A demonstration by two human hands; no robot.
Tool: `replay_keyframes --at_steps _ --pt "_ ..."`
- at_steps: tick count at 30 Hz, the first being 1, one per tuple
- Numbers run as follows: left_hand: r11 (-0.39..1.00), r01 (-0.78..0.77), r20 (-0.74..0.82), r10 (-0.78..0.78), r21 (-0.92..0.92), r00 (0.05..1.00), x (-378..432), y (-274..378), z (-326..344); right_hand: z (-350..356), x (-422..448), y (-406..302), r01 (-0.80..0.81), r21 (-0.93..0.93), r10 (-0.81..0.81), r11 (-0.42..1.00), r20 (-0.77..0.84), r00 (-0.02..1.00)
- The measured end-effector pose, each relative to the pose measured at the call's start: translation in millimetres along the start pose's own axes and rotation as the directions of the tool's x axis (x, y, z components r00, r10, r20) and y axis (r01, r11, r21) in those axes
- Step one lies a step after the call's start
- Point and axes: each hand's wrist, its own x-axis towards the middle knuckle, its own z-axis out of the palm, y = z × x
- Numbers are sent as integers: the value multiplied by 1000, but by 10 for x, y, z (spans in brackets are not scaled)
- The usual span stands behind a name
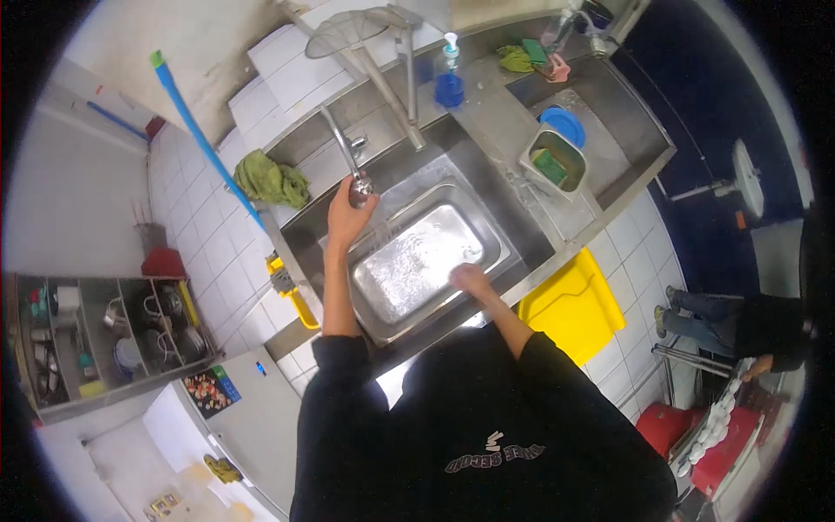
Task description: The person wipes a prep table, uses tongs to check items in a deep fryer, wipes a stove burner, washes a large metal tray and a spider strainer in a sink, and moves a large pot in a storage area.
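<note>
My left hand (350, 212) grips the chrome spray head (362, 188) of a flexible faucet over the left part of the steel sink (483, 156). Water falls from it into a rectangular stainless steel pan (417, 261) lying in the basin, and the pan's floor is wet and shiny. Over the pan's near right edge is my right hand (471, 280), slightly blurred, its fingers curled; whether it touches the rim or holds anything I cannot tell.
A blue soap pump bottle (449, 85) stands behind the sink. Right of it, a small steel container (554, 162) holds a green and yellow sponge (549, 167). A green cloth (271, 179) lies at left. A yellow bin (574, 307) stands below the counter; a person (730, 326) is far right.
</note>
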Motion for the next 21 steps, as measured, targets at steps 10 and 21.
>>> replay_keyframes --at_steps 10,21 --pt "725 239 25 -294 -646 956 -190 -271 1723 1049 1324 -1265 -128 952 -356 276 225 907" --pt "999 -26 224 18 33 975 -33 92 2158 725 666 -1281 55 471 -31 881 -58 998"
